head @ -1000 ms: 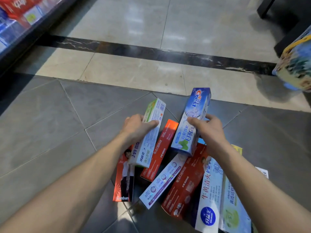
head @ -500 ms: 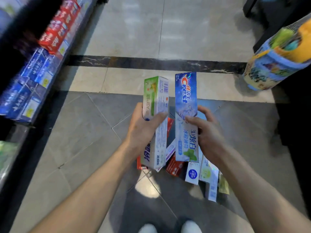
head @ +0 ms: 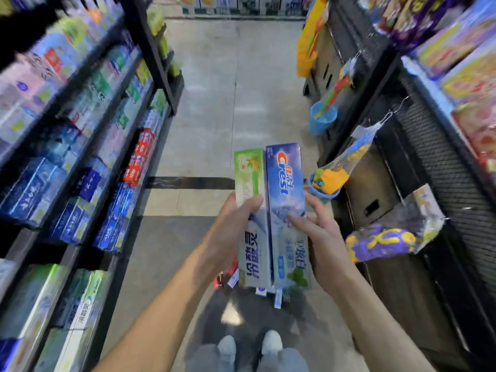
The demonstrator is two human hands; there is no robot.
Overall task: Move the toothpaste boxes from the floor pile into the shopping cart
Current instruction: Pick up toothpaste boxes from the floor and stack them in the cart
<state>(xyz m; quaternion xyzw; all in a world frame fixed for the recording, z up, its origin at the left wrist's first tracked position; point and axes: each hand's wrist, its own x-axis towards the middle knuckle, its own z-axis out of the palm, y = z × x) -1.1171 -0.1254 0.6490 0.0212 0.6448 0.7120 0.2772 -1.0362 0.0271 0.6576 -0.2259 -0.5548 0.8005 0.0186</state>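
Hands grip boxes side by side: left hand (head: 233, 226) green box (head: 251, 210), right hand (head: 320, 237) Crest box (head: 287, 200).

We read "Crest" in red letters on the blue toothpaste box (head: 286, 210), with white Chinese characters lower on the same face. Touching its left side, the green-topped box (head: 251, 218) carries large blue Chinese characters. Print on the shelf boxes (head: 80, 183) left of these is too blurred to read
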